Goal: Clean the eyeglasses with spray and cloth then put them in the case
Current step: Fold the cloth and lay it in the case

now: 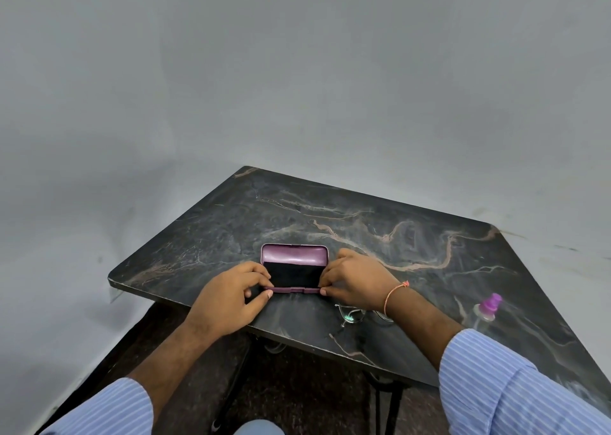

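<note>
Head view
Case [294, 266]: held open on the table [429, 269], lid raised away from the person, so its dark lining is exposed.
Left hand [231, 297]: pinched on the case's left end.
Right hand [355, 281]: pinched on the right end, steadying it.
Eyeglasses [352, 315]: laid just beside the case, partly hidden under the right wrist, within reach.
Spray bottle [488, 309]: stood well apart to the right.
Cloth: not seen.

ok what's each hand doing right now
Left hand: fingers pinched on the left end of the open case.
Right hand: pinched on its right end.
</note>
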The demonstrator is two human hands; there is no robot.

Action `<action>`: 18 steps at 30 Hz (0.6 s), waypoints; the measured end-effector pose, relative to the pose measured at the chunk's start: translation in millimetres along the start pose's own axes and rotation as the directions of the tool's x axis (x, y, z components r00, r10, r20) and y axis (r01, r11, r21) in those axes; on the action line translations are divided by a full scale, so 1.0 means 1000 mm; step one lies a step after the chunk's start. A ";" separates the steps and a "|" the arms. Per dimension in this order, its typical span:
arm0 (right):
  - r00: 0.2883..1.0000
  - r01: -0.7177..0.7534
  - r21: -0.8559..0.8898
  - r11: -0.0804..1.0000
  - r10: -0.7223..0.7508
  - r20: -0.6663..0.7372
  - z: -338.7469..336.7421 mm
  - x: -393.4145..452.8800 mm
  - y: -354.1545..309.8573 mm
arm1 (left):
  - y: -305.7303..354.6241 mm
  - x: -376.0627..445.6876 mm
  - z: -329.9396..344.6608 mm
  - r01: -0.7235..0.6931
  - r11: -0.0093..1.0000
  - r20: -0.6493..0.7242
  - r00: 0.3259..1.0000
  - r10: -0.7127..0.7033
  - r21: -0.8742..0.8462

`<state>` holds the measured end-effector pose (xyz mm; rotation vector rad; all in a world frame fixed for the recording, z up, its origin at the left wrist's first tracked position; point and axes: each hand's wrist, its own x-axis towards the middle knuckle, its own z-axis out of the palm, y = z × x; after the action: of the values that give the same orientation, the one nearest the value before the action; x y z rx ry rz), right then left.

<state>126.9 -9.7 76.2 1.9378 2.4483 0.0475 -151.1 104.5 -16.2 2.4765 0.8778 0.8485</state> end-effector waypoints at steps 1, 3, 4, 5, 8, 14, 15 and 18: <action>1.000 -0.011 0.008 1.000 0.011 -0.003 0.001 -0.001 0.000 | 0.000 0.000 0.000 -0.003 1.000 -0.003 1.000 0.003 -0.009; 0.999 -0.036 0.025 0.999 0.037 -0.014 0.003 -0.004 0.000 | 0.001 -0.001 -0.001 -0.016 1.000 -0.012 1.000 0.016 -0.024; 0.999 -0.045 0.032 0.998 0.045 -0.020 0.004 -0.005 0.000 | 0.001 -0.001 -0.001 -0.027 0.999 -0.014 1.000 0.027 -0.021; 0.999 -0.048 0.038 0.998 0.049 -0.024 0.005 -0.006 0.000 | 0.001 -0.002 -0.002 -0.037 0.999 -0.013 0.999 0.037 -0.013; 0.998 -0.057 0.041 0.998 0.058 -0.024 0.006 -0.007 -0.002 | 0.003 -0.002 -0.002 -0.037 0.999 0.005 0.999 0.037 0.010; 0.995 -0.098 -0.005 0.995 0.098 -0.016 0.002 -0.010 -0.008 | 0.003 -0.002 -0.002 -0.004 1.000 0.007 1.000 0.004 0.014; 0.995 -0.097 -0.001 0.995 0.097 -0.011 0.001 -0.010 -0.009 | 0.003 -0.003 -0.002 -0.001 1.000 0.003 1.000 0.001 0.013; 0.996 -0.090 0.066 0.994 0.089 0.005 -0.002 -0.013 -0.010 | 0.002 -0.004 -0.003 0.020 1.000 -0.002 1.000 -0.020 0.013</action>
<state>120.6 -24.9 77.6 2.0722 2.3899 -0.0341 -154.6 100.6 -14.1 2.4745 0.9101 0.8405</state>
